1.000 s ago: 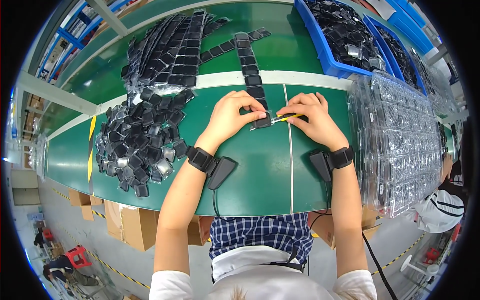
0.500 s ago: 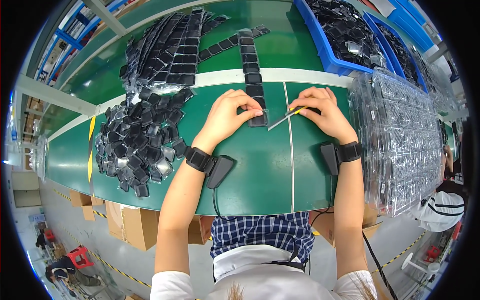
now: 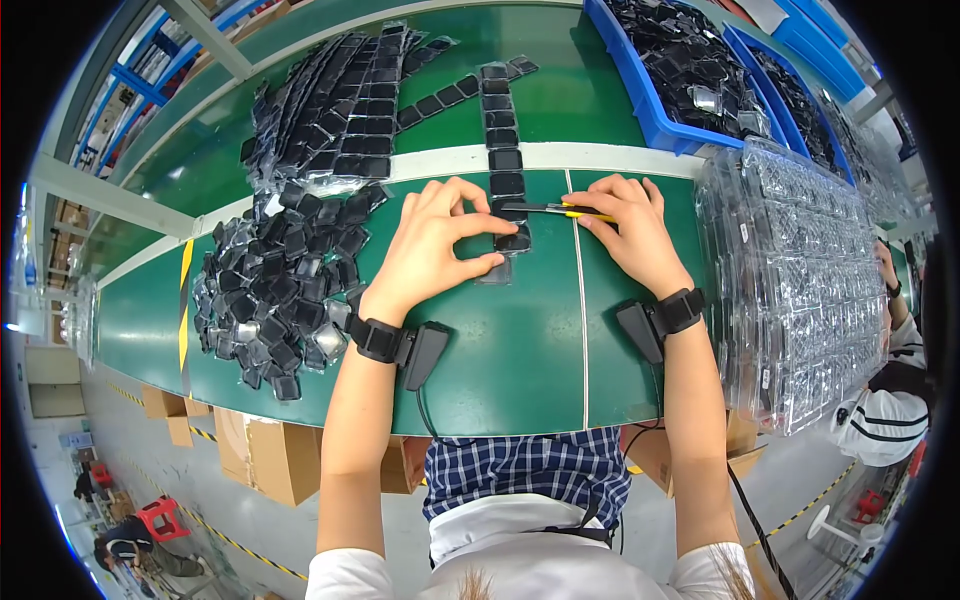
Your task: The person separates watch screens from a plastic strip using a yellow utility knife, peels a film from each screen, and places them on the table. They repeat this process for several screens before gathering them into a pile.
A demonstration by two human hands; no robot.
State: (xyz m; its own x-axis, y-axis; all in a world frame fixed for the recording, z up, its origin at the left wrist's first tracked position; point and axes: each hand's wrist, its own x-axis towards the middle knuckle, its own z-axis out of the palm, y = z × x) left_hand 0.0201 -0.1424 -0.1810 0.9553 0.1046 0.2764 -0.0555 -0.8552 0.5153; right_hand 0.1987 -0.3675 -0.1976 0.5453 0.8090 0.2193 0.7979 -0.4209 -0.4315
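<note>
Just glossy black square tile [image 3: 512, 241]

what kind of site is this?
Likely a factory assembly line: green work table, heaps of small black square parts, blue bins of more, stacked clear trays.

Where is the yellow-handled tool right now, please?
In the head view, the yellow-handled tool is in the right hand, its tip over the row of black parts.
</note>
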